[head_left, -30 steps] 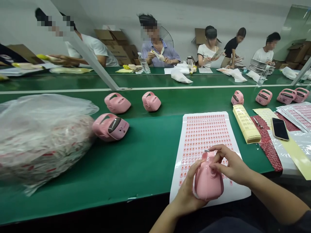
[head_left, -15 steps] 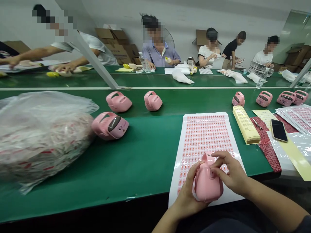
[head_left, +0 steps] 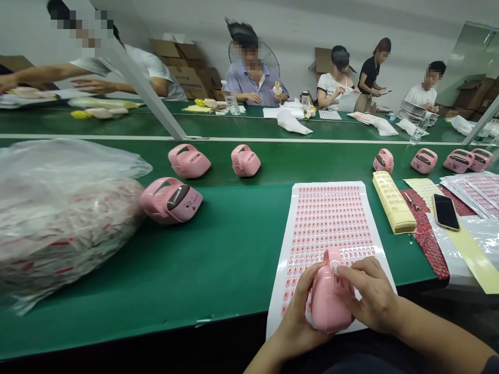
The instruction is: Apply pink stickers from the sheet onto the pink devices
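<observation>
My left hand (head_left: pixel 302 309) wraps round the left side of a pink plastic case with a loop handle (head_left: pixel 329 306), held up over the front of a sticker sheet (head_left: pixel 312 208). The case is upright with its handle pointing away from me. My right hand (head_left: pixel 372 291) has its fingertips pressed together against the case's right side, just below the handle. A small pale bit shows at those fingertips, too small to name. Rows of little red-and-pink stickers cover the white sheet, whose near part is hidden behind the case and hands.
More pink cases (head_left: pixel 171 201) stand on the green table (head_left: pixel 234 259). A filled clear plastic bag (head_left: pixel 66 234) lies left. To the right are a yellow paper stack (head_left: pixel 393 202), a phone (head_left: pixel 446 212) and more sheets (head_left: pixel 473 189). Several people work across the conveyor, behind a slanted white post (head_left: pixel 140 72).
My right fingers have shifted slightly and now press together higher on the case, near the handle's base. My left hand keeps its hold on the case. Across the belt, people have moved their arms.
</observation>
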`<state>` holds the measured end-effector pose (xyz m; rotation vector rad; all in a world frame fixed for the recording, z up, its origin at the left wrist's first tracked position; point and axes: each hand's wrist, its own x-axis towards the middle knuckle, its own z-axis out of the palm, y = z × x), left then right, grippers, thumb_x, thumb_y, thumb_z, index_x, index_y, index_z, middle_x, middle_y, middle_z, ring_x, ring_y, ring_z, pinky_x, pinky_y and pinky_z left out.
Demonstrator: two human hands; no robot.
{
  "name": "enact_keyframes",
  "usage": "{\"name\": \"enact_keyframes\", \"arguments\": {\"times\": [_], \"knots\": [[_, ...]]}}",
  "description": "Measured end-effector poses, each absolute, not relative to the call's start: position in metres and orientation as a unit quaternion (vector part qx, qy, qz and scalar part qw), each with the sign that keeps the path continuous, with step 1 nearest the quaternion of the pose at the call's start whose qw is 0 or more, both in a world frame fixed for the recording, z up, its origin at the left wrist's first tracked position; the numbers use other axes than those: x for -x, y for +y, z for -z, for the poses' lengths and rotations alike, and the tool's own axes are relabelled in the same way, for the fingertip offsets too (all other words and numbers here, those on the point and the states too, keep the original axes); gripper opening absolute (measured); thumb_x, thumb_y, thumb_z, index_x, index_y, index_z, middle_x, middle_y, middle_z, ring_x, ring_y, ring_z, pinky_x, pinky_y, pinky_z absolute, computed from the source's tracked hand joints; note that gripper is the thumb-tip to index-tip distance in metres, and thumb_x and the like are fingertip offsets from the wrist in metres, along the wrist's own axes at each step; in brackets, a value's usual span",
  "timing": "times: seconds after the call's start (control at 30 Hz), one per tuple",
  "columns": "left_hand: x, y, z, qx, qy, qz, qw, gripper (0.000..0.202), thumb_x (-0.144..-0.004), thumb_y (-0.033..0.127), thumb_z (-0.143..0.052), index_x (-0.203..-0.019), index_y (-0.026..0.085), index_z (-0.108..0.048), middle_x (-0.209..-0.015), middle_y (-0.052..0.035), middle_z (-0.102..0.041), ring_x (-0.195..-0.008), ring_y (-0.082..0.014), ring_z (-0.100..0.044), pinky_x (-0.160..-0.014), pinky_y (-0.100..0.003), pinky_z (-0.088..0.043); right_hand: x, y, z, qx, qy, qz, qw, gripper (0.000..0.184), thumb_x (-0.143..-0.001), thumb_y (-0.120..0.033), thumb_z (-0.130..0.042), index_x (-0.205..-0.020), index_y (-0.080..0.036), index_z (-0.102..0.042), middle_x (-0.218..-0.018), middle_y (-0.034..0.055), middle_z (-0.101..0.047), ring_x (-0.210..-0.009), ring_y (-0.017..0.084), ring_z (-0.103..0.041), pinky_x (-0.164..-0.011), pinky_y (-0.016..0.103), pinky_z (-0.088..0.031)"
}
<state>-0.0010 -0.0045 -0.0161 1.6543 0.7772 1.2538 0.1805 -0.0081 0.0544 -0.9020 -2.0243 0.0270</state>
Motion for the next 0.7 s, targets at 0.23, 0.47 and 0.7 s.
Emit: {"name": "enact_keyframes", "arguments": {"times": [0.23,0.47,0.7], "knots": [[0.005,-0.007,-0.001,-0.617,0.31,-0.511,0.512,0.09,-0.041,0.004,-0.08,-0.122,0.032,-0.05,-0.127,-0.0106,-0.05,-0.118,-0.0356,-0.044,-0.1,-0.056,-0.029,-0.181,-0.007,-0.059,0.422,-0.765,-0.215,0.437,0.075,-0.076,-0.025,-0.057,-0.138,-0.023,-0.015,-0.134,0.0134,-0.042,-0.121,0.027,-0.041,-0.094,0.044,-0.04],[0.003,-0.008,0.007,-0.685,0.267,-0.512,0.444,0.098,-0.04,0.005,-0.08,-0.125,0.04,-0.046,-0.13,-0.0091,-0.047,-0.118,-0.0375,-0.043,-0.096,-0.056,-0.034,-0.18,0.004,-0.056,0.347,-0.708,-0.456,0.414,0.068,-0.074,-0.033,-0.057,-0.134,-0.024,-0.026,-0.136,0.0109,-0.037,-0.124,0.026,-0.037,-0.098,0.044,-0.035],[0.0,-0.016,0.028,-0.599,0.322,-0.538,0.498,0.096,-0.03,0.009,-0.083,-0.118,0.036,-0.053,-0.126,-0.0099,-0.047,-0.12,-0.0422,-0.037,-0.095,-0.06,-0.032,-0.157,0.015,-0.045,0.428,-0.575,-0.515,0.469,0.044,-0.07,-0.029,-0.06,-0.111,-0.024,-0.047,-0.107,0.0054,-0.055,-0.093,0.02,-0.055,-0.078,0.034,-0.047]]}}
